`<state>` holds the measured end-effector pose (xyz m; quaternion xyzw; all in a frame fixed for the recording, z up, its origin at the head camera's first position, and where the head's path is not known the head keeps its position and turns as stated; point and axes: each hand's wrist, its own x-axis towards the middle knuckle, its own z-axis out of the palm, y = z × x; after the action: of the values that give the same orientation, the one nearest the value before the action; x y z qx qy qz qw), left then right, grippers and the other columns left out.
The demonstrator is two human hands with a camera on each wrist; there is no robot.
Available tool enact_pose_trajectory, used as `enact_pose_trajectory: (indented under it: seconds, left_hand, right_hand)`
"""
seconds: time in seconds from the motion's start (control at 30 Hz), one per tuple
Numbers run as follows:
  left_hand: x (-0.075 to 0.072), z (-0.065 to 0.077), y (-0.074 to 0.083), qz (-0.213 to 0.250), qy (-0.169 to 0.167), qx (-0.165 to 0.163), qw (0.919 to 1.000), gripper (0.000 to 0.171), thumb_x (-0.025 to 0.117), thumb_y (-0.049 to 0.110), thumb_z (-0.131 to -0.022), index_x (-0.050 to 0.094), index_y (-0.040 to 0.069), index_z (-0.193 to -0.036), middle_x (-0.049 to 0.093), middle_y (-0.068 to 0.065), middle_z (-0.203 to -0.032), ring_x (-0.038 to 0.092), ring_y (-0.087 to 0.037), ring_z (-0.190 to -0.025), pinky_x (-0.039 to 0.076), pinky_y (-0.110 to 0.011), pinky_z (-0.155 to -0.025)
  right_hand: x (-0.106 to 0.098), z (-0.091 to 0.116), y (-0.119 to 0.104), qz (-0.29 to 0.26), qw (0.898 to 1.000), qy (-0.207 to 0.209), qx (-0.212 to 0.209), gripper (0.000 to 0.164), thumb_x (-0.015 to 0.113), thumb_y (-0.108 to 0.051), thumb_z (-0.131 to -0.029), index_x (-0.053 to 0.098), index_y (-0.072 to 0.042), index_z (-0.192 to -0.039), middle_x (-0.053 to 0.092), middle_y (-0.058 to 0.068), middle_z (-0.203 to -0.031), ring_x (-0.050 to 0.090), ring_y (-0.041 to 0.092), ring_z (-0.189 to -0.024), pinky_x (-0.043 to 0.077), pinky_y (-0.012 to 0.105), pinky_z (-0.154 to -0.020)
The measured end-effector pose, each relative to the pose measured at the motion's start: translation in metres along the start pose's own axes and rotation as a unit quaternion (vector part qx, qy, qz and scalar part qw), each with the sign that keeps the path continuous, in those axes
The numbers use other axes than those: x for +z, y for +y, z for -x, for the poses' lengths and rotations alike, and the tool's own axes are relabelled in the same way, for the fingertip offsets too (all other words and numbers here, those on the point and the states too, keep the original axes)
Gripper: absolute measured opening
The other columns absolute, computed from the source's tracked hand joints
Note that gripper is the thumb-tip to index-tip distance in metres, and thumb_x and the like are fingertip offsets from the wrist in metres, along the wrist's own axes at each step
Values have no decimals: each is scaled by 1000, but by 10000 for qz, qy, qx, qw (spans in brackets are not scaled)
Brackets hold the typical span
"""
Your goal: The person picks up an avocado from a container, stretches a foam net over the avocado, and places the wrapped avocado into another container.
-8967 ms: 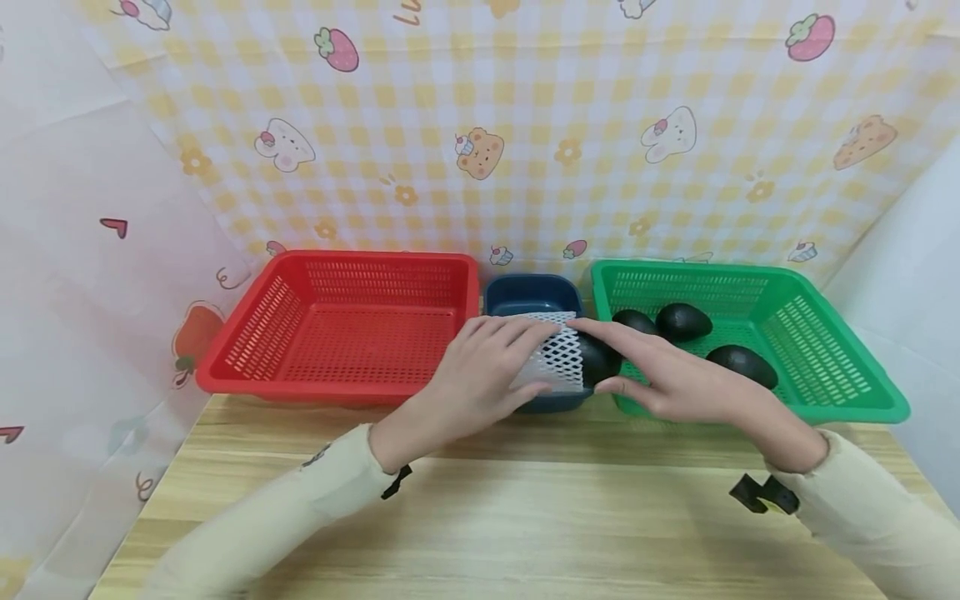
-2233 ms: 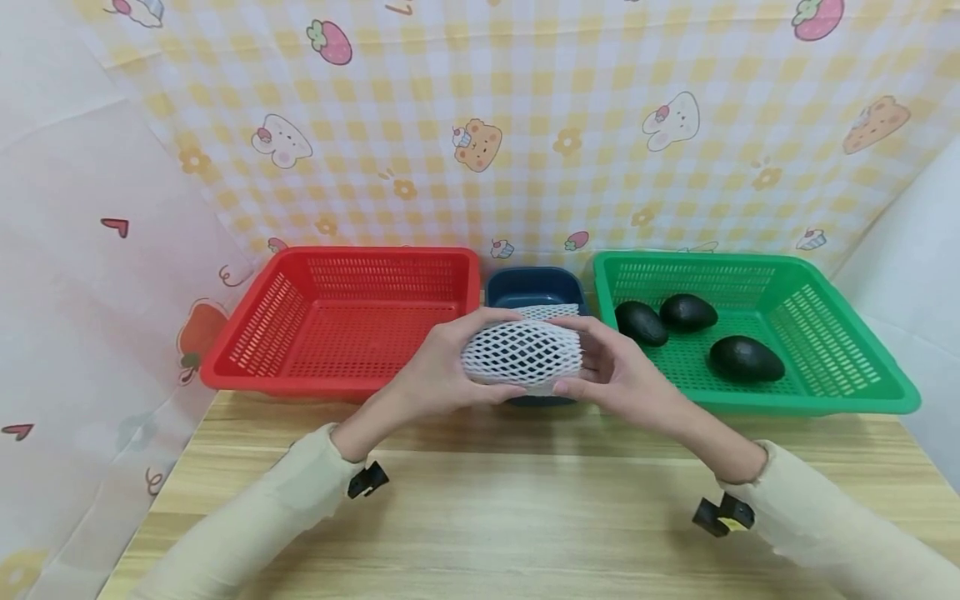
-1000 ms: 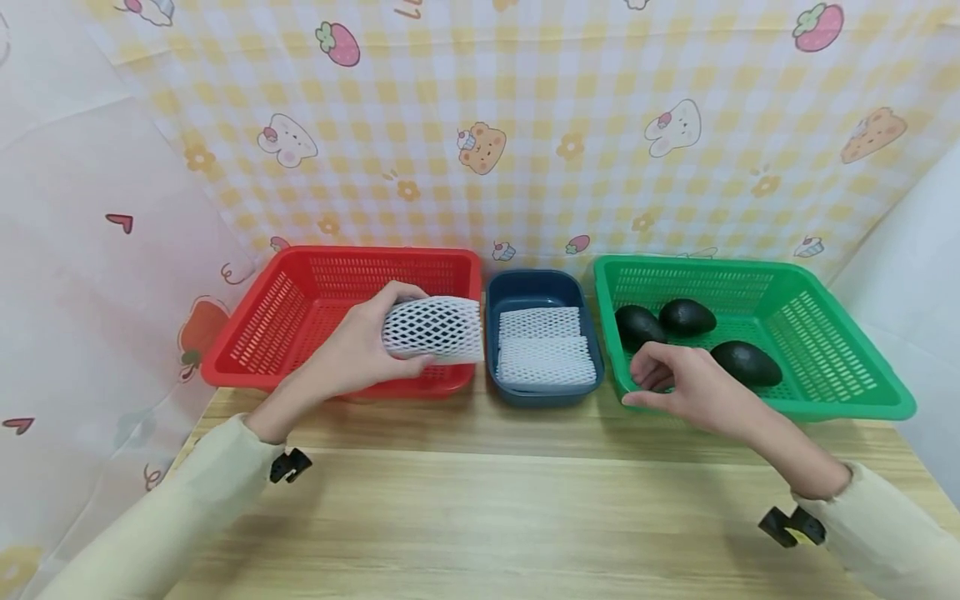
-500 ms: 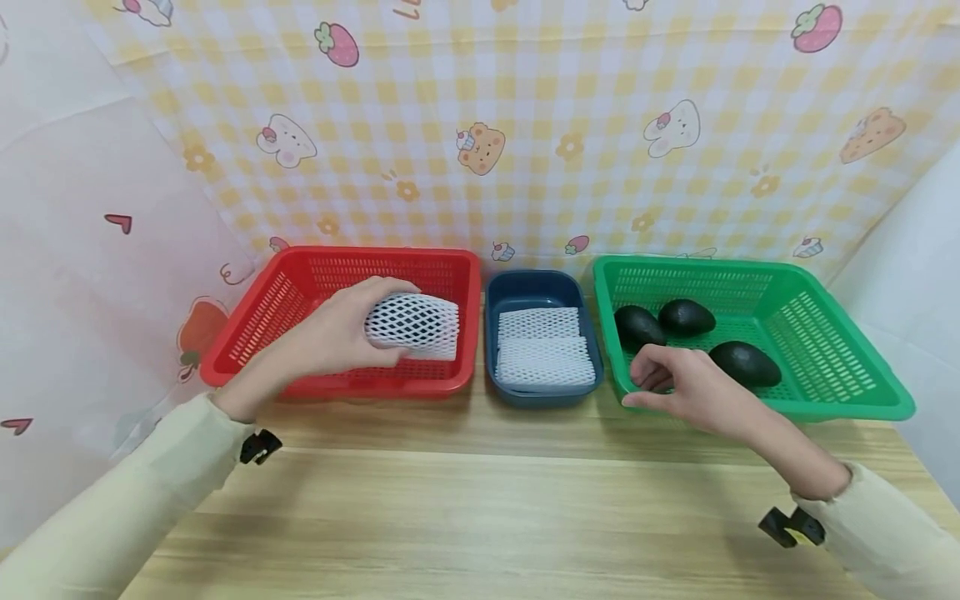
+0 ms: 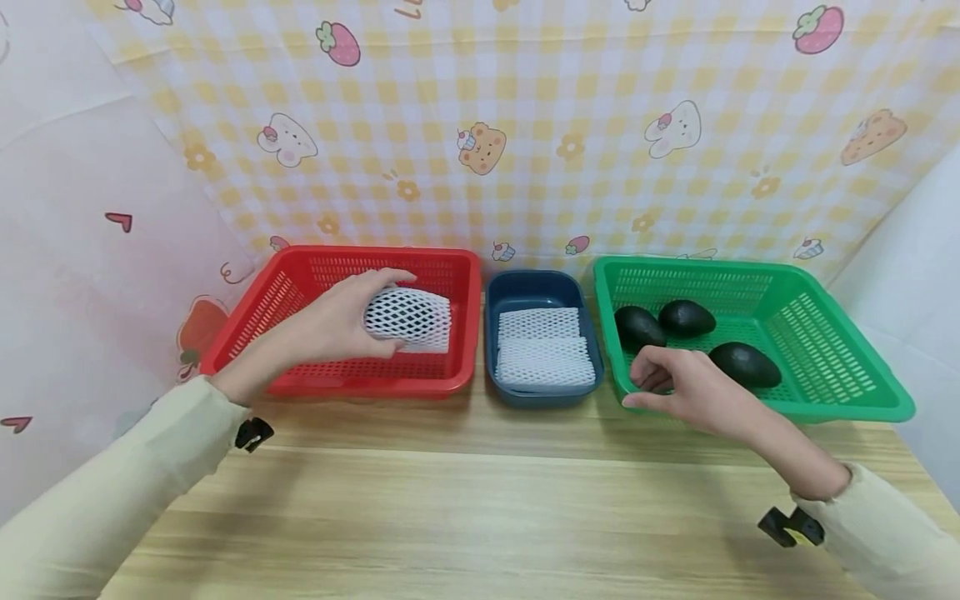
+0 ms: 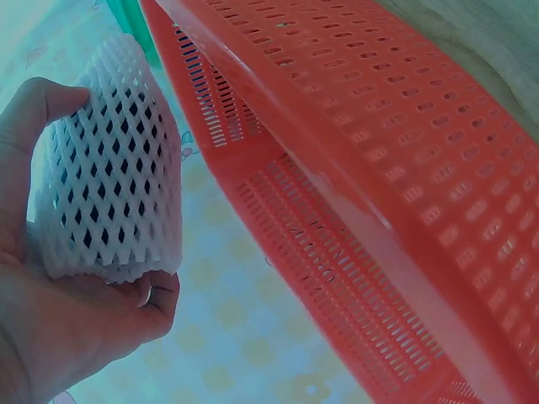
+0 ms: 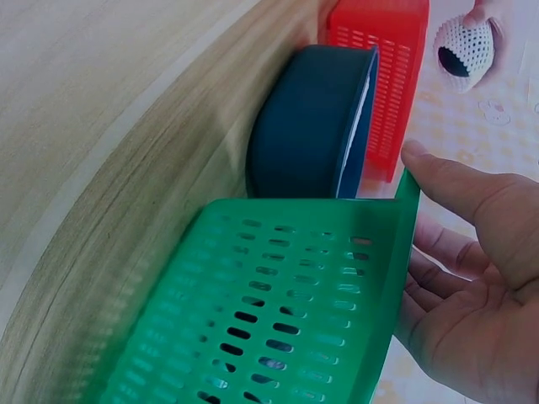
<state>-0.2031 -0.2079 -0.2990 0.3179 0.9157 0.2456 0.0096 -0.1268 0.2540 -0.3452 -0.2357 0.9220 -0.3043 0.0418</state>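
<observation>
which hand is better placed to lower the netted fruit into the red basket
Left, I'd judge: the left hand holds the netted fruit above the red basket. The right hand, holding nothing visible, is by the green basket, with the blue tub between the two baskets.

No text is legible; the orange marks (image 5: 408, 12) on the checked cloth (image 5: 525, 100) are cut off.

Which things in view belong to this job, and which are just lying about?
In the job, judging by the hands:
netted avocado, held by the left hand over the red basket
foam net sleeves in the blue bin
three avocados in the green basket, right hand by its rim

Apparently just there:
yellow-checked cloth
wooden table
black cuff clips
</observation>
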Motion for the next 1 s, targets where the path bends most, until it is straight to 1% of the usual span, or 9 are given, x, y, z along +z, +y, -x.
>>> enact_pose_trajectory:
  seconds: [0.1,0.23,0.37,0.57,0.77,0.87,1.0]
  left_hand:
    - [0,-1,1,-50,-122,12,9999,82,88,26,-73,50,15,-145,57,-6,-124,53,-23,-108,51,-49,-89]
    - [2,-3,1,-112,-359,-18,9993,75,88,25,-72,55,14,-138,58,-5,-119,55,-22,-103,54,-44,-83]
    - [6,-5,-2,-17,-643,-113,9979,75,90,23,-70,54,11,-134,60,-5,-120,58,-22,-103,55,-43,-84]
    - [14,-8,-9,144,-986,-181,9949,69,90,22,-74,52,9,-131,62,-5,-117,59,-23,-101,55,-41,-84]
    - [23,-8,-12,185,-1101,-233,9935,70,89,20,-76,50,8,-133,60,-8,-121,59,-26,-105,55,-44,-85]
    - [28,-8,-13,212,-1136,-187,9931,72,90,19,-76,50,7,-135,59,-10,-124,57,-28,-109,56,-45,-86]
    - [33,-7,-11,254,-1241,-81,9919,73,90,16,-77,50,7,-137,57,-11,-128,55,-29,-115,53,-47,-91]
  right_hand:
    - [0,0,0,7,10000,-1,2,25,86,-21,-84,65,-14,-96,66,-8,-88,67,9,-83,57,27,-74]
    - [1,-1,0,37,10000,-14,32,25,86,-19,-84,65,-15,-96,66,-8,-88,67,8,-83,57,27,-75]
    - [1,-1,1,47,10000,-40,12,25,86,-19,-84,64,-14,-97,66,-8,-88,67,9,-84,57,27,-75]
    - [1,-1,0,54,10000,-42,63,25,86,-18,-84,64,-14,-97,66,-8,-89,67,9,-84,57,27,-75]
    - [0,1,-2,59,10000,-29,42,25,85,-20,-85,65,-13,-97,66,-7,-89,67,10,-84,57,27,-75]
    - [0,1,-3,48,10000,-28,36,25,85,-22,-85,65,-13,-97,66,-7,-89,67,10,-85,56,27,-75]
    - [0,1,-3,56,10000,-34,38,25,85,-23,-85,65,-13,-97,66,-8,-90,67,9,-85,56,26,-75]
